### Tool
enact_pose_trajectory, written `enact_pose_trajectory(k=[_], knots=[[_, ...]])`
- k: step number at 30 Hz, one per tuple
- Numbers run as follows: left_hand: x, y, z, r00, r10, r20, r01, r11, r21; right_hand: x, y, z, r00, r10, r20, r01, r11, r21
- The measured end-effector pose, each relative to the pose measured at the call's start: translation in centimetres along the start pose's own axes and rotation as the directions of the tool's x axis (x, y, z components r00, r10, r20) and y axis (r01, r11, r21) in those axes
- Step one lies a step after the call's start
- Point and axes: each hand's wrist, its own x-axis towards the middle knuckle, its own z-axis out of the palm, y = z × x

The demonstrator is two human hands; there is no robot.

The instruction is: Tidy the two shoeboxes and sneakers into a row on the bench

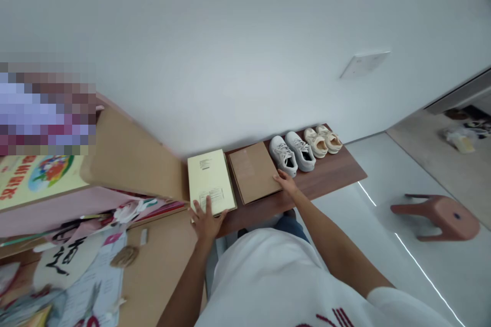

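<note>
Pale-yellow box point(210, 176) and brown cardboard box point(253, 171) lie side by side on the worktop point(337, 171); the left hand point(206, 222) spreads its fingers over the former's near edge, the right hand point(287, 182) touches the latter's right edge, whether pinching I cannot tell

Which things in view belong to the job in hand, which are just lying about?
Job, judging by touch:
- yellow box, left hand on its near end
- brown box, right hand at its right edge

Lying about, probably:
- white shoes
- cream shoes
- stool
- scissors
</note>
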Motion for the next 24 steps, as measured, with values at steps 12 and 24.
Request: enact_pose_trajectory(k=[12, 24], knots=[[-3.0, 23.4, 5.5, 0.92, 0.374, 0.121, -0.213, 0.734, -0.645, 6.1, -2.5, -13.5, 0.942, -0.302, -0.142, 0.077, 0.612, -0.787], [0.3, 37.3, 10.5, 0.944, -0.02, 0.329, 0.143, 0.924, -0.355, 11.2, -2.9, -20.6, 0.991, -0.108, 0.085, 0.137, 0.764, -0.631]])
